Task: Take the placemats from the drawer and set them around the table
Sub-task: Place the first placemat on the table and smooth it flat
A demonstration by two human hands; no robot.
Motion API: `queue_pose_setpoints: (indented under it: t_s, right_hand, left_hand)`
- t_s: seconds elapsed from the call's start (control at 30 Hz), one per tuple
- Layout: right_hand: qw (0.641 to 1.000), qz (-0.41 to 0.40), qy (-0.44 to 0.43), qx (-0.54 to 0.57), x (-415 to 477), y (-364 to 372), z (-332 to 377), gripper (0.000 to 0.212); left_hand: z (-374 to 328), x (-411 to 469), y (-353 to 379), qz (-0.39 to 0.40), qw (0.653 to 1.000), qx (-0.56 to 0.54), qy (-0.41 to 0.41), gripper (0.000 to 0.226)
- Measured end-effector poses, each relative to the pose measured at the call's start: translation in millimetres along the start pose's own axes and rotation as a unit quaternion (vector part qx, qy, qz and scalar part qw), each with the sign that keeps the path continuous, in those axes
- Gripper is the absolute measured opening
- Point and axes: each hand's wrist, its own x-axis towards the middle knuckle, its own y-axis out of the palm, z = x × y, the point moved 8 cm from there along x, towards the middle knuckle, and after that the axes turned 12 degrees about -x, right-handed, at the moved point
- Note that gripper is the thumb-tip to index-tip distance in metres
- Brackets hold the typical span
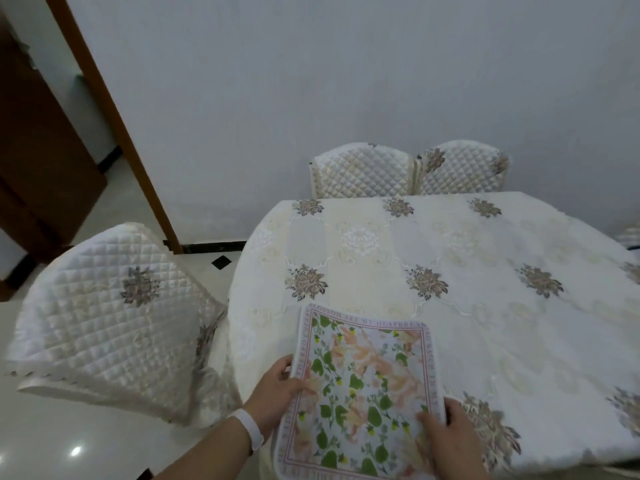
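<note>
The placemat (360,386) is a pale rectangle printed with green leaves, small yellow fruit and peach flowers inside a pink lettered border. It sits at the near edge of the counter (485,323), its far end over the cloth and its near end reaching back towards the person. Whether it rests flat or is held just above the cloth, I cannot tell, nor whether it is one mat or several stacked.

Its long axis runs away from the person towards the middle of the counter, leaning a little to the left. The left hand (277,393) is on the left long edge about halfway along, its fingers (284,368) curled round that edge. The right hand (448,436) is on the right edge nearer the close corner, pinching it. So the mat lies between the two hands, and both are on it. To my eye the next move is to settle it square to this seat.

Along the far border the writing reads "BLOSSOM ARE MY HEATBREA", the last letters unclear. The side borders carry more words, only partly legible.

A white wristband (250,429) is on the left wrist. An embroidered cream tablecloth (363,237) covers the counter. A quilted chair (114,317) stands to the left and two more (412,169) stand at the far side, against the wall
</note>
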Motion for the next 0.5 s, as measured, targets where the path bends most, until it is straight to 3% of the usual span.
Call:
queue_pose_setpoints:
  t_s: [0.27,0.37,0.5]
  right_hand:
    - [0.997,-0.006,0.08,-0.003,15.6,45.4,10.4,0.031]
    - [0.992,-0.017,0.128,-0.013,12.7,55.7,7.8,0.032]
    - [0.991,-0.02,0.124,-0.038,9.9,63.9,12.2,0.025]
  left_hand:
    - [-11.9,72.7,-22.6,0.042,0.995,0.061,-0.061,0.049]
    - [-12.7,91.9,-39.4,0.037,0.992,0.098,-0.064,0.049]
    - [-19.5,101.9,-49.0,0.022,0.981,0.188,-0.046,0.046]
